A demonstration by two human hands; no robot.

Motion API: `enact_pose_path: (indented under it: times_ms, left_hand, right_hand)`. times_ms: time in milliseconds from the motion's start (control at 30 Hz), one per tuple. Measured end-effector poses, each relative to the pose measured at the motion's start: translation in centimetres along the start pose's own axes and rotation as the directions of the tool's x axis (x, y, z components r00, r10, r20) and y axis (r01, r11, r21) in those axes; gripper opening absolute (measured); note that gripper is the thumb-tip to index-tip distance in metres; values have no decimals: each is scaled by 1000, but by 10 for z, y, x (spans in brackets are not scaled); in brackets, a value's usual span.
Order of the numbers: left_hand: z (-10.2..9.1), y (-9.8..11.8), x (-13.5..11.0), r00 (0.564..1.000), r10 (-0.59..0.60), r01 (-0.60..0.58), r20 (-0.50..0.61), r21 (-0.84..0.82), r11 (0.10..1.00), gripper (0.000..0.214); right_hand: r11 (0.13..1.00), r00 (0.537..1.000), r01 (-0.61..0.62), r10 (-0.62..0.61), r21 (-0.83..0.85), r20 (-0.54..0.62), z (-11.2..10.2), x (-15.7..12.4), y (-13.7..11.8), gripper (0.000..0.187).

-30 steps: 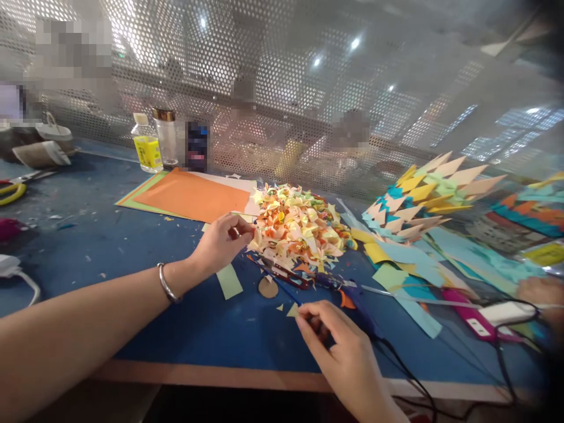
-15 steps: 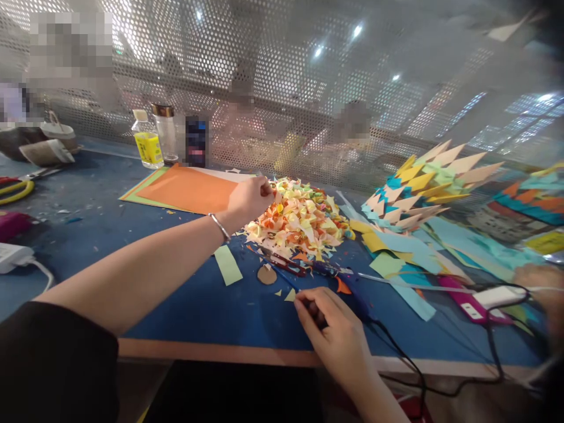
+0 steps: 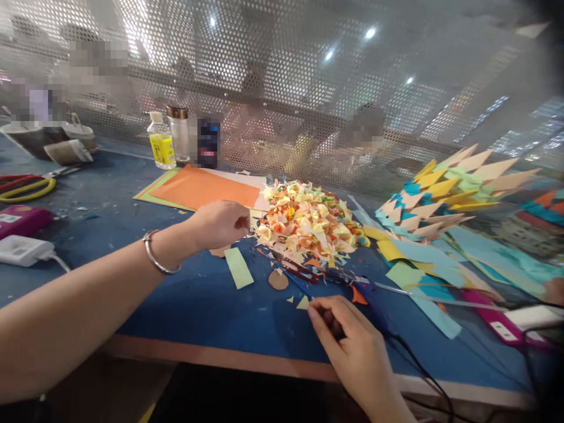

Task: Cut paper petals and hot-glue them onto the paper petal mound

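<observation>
My left hand [image 3: 220, 223], with a metal bangle on the wrist, is closed in a pinch at the left edge of a pile of small folded paper pieces [image 3: 308, 226] in yellow, orange and pink. Whatever the fingertips grip is too small to name. My right hand [image 3: 352, 346] rests near the table's front edge with curled fingers around something dark that I cannot make out. A small yellow paper triangle [image 3: 303, 304] lies at its fingertips. A blue tool [image 3: 368, 294] with a black cable lies just beyond it.
An orange sheet [image 3: 202, 188] lies behind the left hand. A green strip [image 3: 238, 267], a brown disc [image 3: 278, 279] and red-handled scissors [image 3: 295, 267] lie by the pile. A spiky paper piece [image 3: 445, 194] stands right. Bottles [image 3: 161, 142] stand by the perforated screen [image 3: 308, 88].
My left hand reached to the far top of the pile, then drew back to its left edge, still pinched. My right hand stayed in place.
</observation>
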State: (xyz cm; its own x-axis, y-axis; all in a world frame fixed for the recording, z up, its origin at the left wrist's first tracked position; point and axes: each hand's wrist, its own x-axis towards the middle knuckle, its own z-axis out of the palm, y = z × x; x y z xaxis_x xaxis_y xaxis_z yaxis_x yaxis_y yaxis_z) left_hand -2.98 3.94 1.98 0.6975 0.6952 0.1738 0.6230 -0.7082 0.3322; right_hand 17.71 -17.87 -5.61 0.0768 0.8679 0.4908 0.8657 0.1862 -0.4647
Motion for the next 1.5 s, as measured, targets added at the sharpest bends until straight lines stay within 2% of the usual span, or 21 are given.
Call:
enact_pose_path:
  times_ms: [133, 233, 300, 400, 467, 533, 633, 800, 967, 1033, 1067, 1133, 1167, 1200, 1233, 1267, 1367, 1433, 1500]
  left_hand:
    - [-8, -20, -8, 991, -40, 40, 126, 3, 999, 15]
    - [-6, -28, -10, 989, -44, 46, 141, -12, 999, 17]
    - [-1, -34, -9, 994, -59, 60, 90, -8, 998, 18]
    - [11, -45, -3, 984, -136, 142, -110, 44, 989, 22]
    - [22, -53, 4, 970, -96, 120, -222, 96, 988, 29]
    - [32, -59, 11, 970, -44, 75, -239, 121, 990, 41]
    - [42, -63, 20, 978, -65, 89, -196, 112, 990, 52]
    - [44, -69, 25, 984, -78, 94, -161, 97, 991, 33]
    - [40, -74, 25, 957, -128, 151, -259, 68, 986, 26]
    - [35, -69, 23, 920, -120, 134, -372, 12, 991, 29]
    - [32, -64, 21, 859, -86, 70, -504, -50, 996, 28]
    - [26, -50, 16, 779, -31, -15, -626, -68, 998, 31]
    - [24, -42, 13, 663, 10, -104, -749, -79, 991, 30]
    - [22, -33, 9, 565, 66, -199, -823, -58, 978, 28]
    - [21, -25, 5, 506, 127, -281, -853, -23, 959, 27]
    - [21, -16, 0, 463, 196, -358, -864, 20, 934, 27]
    - [24, 1, -11, 412, 402, -521, -818, 151, 840, 31]
    - [26, 5, -15, 376, 526, -588, -763, 242, 772, 35]
    - [25, 4, -17, 339, 657, -661, -674, 326, 676, 38]
  right_hand:
    - [999, 999, 25, -26, -39, -23, 1, -2, 1, 6]
    - [995, 998, 44, -48, -86, -49, 1, -2, 0, 5]
    - [992, 996, 56, -63, -113, -62, 2, -1, 0, 6]
    - [989, 994, 72, -82, -133, -74, 3, -1, 0, 6]
    - [987, 993, 75, -87, -140, -78, 3, -2, 0, 6]
    - [986, 993, 70, -83, -148, -83, 4, -3, 1, 6]
    - [985, 992, 71, -86, -157, -88, 4, -5, 2, 6]
    - [983, 992, 82, -97, -165, -87, 5, -5, 4, 6]
    - [980, 991, 83, -101, -182, -91, 5, -7, 4, 7]
    - [983, 992, 73, -90, -170, -91, 5, -7, 4, 8]
    - [986, 993, 58, -73, -158, -89, 4, -8, 4, 8]
    - [994, 996, 5, -15, -110, -84, 3, -7, 4, 10]
    - [997, 997, -36, 31, -72, -74, 3, -5, 4, 12]
    - [996, 995, -88, 87, -20, -55, 2, -3, 3, 15]
    - [988, 988, -150, 151, 46, -21, 2, 2, 2, 17]
    - [968, 976, -219, 219, 125, 14, 1, 7, 0, 21]
    - [819, 924, -378, 360, 432, 126, 1, 34, -11, 31]
    - [680, 926, -358, 349, 640, 147, 2, 56, -21, 39]
    - [564, 938, -315, 305, 763, 162, 2, 77, -29, 43]
